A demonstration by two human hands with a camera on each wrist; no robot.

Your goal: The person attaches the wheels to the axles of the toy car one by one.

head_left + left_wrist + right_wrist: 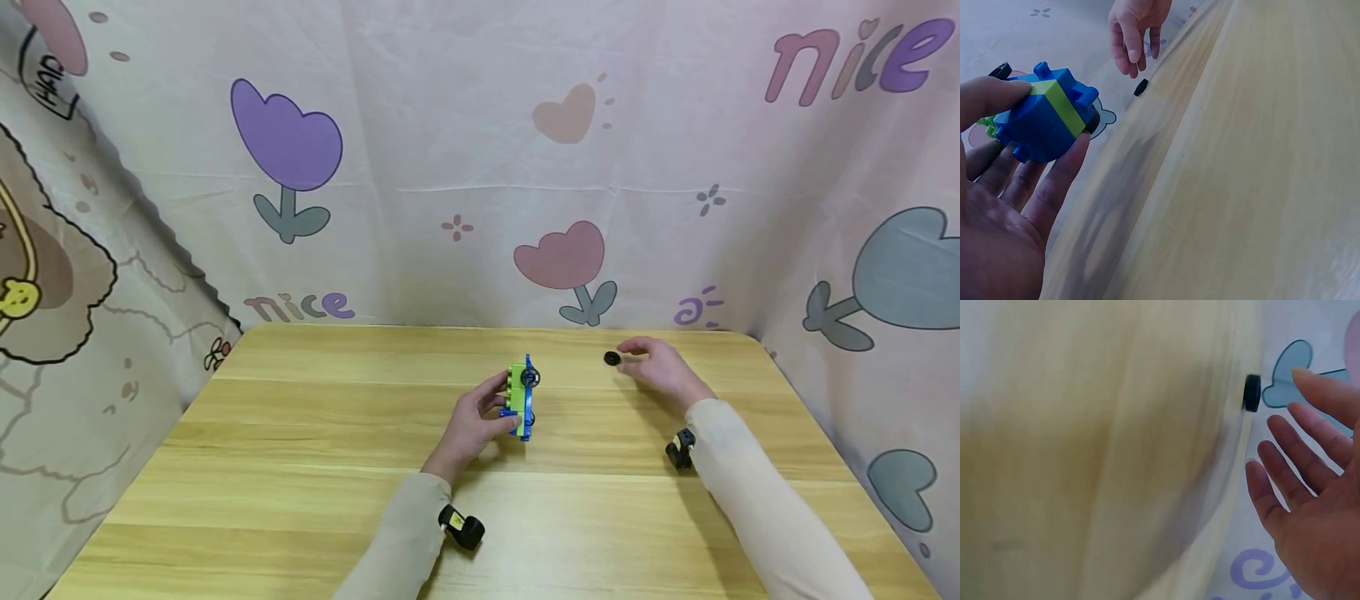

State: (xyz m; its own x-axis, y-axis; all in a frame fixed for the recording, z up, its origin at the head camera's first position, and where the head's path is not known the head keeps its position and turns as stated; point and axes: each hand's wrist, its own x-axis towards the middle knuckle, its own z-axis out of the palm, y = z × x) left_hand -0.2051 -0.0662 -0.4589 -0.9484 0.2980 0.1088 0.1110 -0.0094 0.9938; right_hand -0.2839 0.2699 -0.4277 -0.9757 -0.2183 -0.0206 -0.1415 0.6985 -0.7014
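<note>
My left hand [468, 425] grips a toy car [517, 400] of blue and lime-green building blocks, tipped on its side with its studs toward the palm. Black wheels show on it in the head view. The left wrist view has the thumb on one side of the car [1047, 115] and fingers on the other. A loose black wheel [612, 358] lies on the table toward the back right. Right beside it, my right hand [660, 369] reaches with spread, relaxed fingers and holds nothing. In the right wrist view the wheel [1252, 393] sits just beyond the fingertips.
The wooden table [300, 467] ends at a patterned cloth backdrop [420, 167], close behind the loose wheel. Another cloth hangs along the left side. Small black cameras [461, 527] are strapped at both wrists.
</note>
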